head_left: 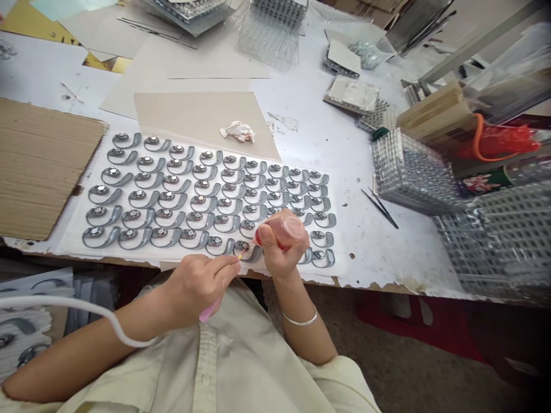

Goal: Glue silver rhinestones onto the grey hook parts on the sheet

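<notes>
My left hand (206, 287) pinches a thin tool with a pink handle (210, 310) and a yellowish tip. Its tip touches or hovers over one grey curved piece (247, 252) in the front row; I cannot tell which. In my right hand (282, 258), fingers wrap round a small translucent bottle (287, 229) of pinkish-red liquid, tilted with its nozzle toward that same piece. Rows of similar grey curved pieces, each bearing a round metal setting with a pale stone, cover a white sheet (340, 269). My right hand and the bottle hide some of these pieces.
Brown cardboard (38, 166) lies at the left. A crumpled white tissue (238, 132) rests on beige card (172, 109) behind the rows. Black tweezers (379, 207) lie to the right, beside stacked clear trays (408, 166). A white tube (86, 307) crosses my left forearm.
</notes>
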`<state>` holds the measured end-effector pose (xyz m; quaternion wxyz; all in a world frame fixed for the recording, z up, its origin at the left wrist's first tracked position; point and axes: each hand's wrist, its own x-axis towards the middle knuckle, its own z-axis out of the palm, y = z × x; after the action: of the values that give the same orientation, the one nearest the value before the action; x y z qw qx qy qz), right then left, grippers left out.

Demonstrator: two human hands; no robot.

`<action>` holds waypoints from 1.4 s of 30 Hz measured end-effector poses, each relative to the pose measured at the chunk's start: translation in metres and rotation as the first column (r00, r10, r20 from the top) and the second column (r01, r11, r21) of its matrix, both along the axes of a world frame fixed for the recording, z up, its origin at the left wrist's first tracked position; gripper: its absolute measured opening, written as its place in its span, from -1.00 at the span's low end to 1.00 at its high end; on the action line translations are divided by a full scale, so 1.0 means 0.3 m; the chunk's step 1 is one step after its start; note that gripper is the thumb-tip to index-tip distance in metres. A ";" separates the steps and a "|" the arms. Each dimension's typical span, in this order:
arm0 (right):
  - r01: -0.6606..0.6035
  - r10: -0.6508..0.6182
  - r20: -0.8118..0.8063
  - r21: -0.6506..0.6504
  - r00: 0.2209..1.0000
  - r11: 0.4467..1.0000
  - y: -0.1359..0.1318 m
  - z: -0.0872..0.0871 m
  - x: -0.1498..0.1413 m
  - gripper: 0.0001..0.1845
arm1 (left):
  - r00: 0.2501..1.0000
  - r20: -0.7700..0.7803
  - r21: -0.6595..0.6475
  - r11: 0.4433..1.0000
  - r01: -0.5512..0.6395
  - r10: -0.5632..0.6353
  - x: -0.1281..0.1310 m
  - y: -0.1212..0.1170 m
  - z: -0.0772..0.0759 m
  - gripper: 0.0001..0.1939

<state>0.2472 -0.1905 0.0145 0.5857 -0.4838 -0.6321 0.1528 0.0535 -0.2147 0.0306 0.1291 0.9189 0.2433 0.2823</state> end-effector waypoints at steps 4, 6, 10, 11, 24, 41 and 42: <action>-0.013 0.013 0.017 -0.005 1.000 1.000 -0.001 -0.005 0.005 -0.79 | 0.998 0.065 -0.016 1.000 -0.004 0.005 0.003 0.014 0.001 -0.74; -0.015 0.015 0.020 -0.004 1.000 1.000 -0.001 -0.006 0.007 -0.78 | 0.997 0.070 -0.029 0.999 -0.014 0.016 0.004 0.022 0.004 -0.77; -0.015 0.015 0.016 0.001 1.000 1.000 -0.002 -0.004 0.008 -0.79 | 0.997 0.072 -0.072 0.997 -0.021 0.026 0.001 0.035 0.011 -0.80; -0.018 0.018 0.016 0.005 1.000 1.000 -0.002 -0.003 0.008 -0.78 | 0.997 0.078 -0.084 0.996 -0.015 0.022 -0.001 0.038 0.012 -0.80; -0.070 0.070 -0.019 0.007 0.997 0.998 -0.011 0.011 0.006 -0.82 | 0.976 0.219 -0.340 0.936 0.090 -0.014 -0.019 0.086 0.017 -0.84; 0.149 -0.184 -0.388 -0.117 0.903 0.982 -0.082 -0.016 -0.037 -0.82 | 0.966 0.257 -0.488 0.866 0.109 0.024 -0.034 0.119 -0.023 -0.82; 0.151 -0.187 -0.397 -0.121 0.899 0.981 -0.081 -0.016 -0.037 -0.82 | 0.965 0.263 -0.489 0.865 0.114 0.022 -0.035 0.120 -0.023 -0.82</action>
<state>0.2361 -0.2148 0.0096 0.6936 -0.5194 -0.4451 0.2259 0.0431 -0.1787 0.0237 0.4004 0.8145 0.2668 0.3242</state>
